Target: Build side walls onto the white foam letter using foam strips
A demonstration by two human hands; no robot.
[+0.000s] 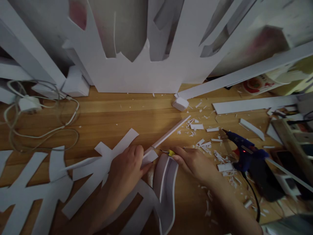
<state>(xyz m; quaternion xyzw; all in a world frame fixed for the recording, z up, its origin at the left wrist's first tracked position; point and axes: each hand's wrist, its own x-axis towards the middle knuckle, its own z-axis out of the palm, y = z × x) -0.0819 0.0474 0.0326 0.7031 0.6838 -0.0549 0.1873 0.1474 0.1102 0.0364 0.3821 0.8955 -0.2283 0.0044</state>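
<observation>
Bench (102, 116): wood-grained, littered with white scraps (197, 126).
Left hand (128, 163): fingers drawn in close at the strip's near end, a short flap (149, 157) beside them; the exact grip is partly hidden.
Right hand (195, 161): fingers closed on the yellow cutter (171, 152), its thin blade reaching the strip.
Strip (172, 130): white and narrow, lying between the hands and out beyond them.
Axis: lengthwise, slanting from the left fingers forward and to the right, far end towards the plug (180, 103).
Handling: probably very light, fairly stiff but easily creased or snapped; likely to skid under the blade.
Hold: best pinched flat near the blade, fingertips off its path.
Curved piece (157, 176): just below the cutter, probably bendy, easily dented.
Glue gun (244, 148): right of the right hand, red light showing, nozzle possibly hot.
</observation>
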